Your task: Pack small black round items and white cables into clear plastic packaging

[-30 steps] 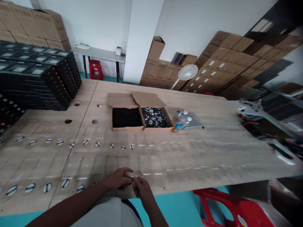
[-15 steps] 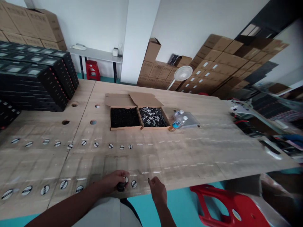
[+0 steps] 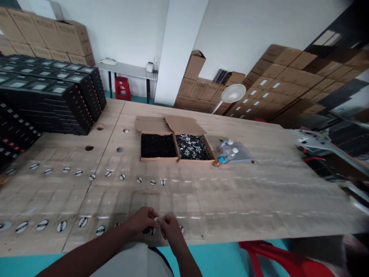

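My left hand (image 3: 145, 220) is closed around a small stack of round dark discs with white faces at the table's near edge. My right hand (image 3: 170, 227) is pinched, its fingertips meeting those of the left at a small whitish disc (image 3: 156, 219). What exactly lies between the right fingertips is too small to make out. Round black-and-white discs lie in two rows on clear flat pieces across the tabletop, one near disc (image 3: 100, 230) left of my hands and another (image 3: 181, 229) partly behind my right hand. In the far row sits a similar disc (image 3: 139, 180).
Two open cartons stand mid-table: one carton (image 3: 158, 159) of small black pieces, another (image 3: 196, 160) of silver-and-black bits. Plastic bottles (image 3: 226, 156) lie beside them. Black boxes (image 3: 57, 104) are stacked at left. A red stool (image 3: 276, 257) stands at the near right.
My right hand has moved left to meet my left hand at the discs. The near-row disc between the hands is now hidden. The view has shifted slightly left.
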A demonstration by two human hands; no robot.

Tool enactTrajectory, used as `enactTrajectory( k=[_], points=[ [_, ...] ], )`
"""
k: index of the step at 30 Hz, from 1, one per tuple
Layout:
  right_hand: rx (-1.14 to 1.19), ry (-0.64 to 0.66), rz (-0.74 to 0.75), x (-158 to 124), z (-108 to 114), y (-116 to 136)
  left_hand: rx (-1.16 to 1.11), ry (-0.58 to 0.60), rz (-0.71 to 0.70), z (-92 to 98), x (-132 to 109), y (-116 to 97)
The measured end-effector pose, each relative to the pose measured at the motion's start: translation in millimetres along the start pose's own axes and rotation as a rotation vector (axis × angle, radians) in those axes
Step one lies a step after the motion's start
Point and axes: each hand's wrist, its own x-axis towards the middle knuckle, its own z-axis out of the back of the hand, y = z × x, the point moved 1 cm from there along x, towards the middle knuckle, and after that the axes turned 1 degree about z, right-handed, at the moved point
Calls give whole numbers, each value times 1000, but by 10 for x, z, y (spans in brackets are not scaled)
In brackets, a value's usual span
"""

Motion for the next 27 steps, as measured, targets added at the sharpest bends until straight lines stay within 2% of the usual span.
enactTrajectory(
  k=[4, 7, 9, 13, 15, 17, 20, 24, 27],
  points=[
    [42, 6, 49, 84, -26, 95, -55, -47, 6, 76, -2, 7],
    [67, -36, 58, 257, 67, 156, -120, -152, 33, 146, 17, 23],
    [98, -106, 46, 451, 184, 206, -165, -196, 55, 185, 47, 21],
    [158, -252, -18, 897, 521, 334, -267, -194, 41, 232, 112, -30],
    [168, -262, -61, 1025, 665, 388, -286, -204, 35, 247, 136, -58],
    [159, -222, -98, 1032, 721, 415, -259, -217, 39, 258, 154, -78],
    [129, -112, -127, 847, 578, 396, -197, -230, 52, 257, 174, -98],
    [86, 78, -57, 541, 180, 333, -104, -181, 29, 174, 197, -135],
    [134, 4, 16, 500, 138, 308, -83, -139, 19, 94, 206, -162]
  ],
)
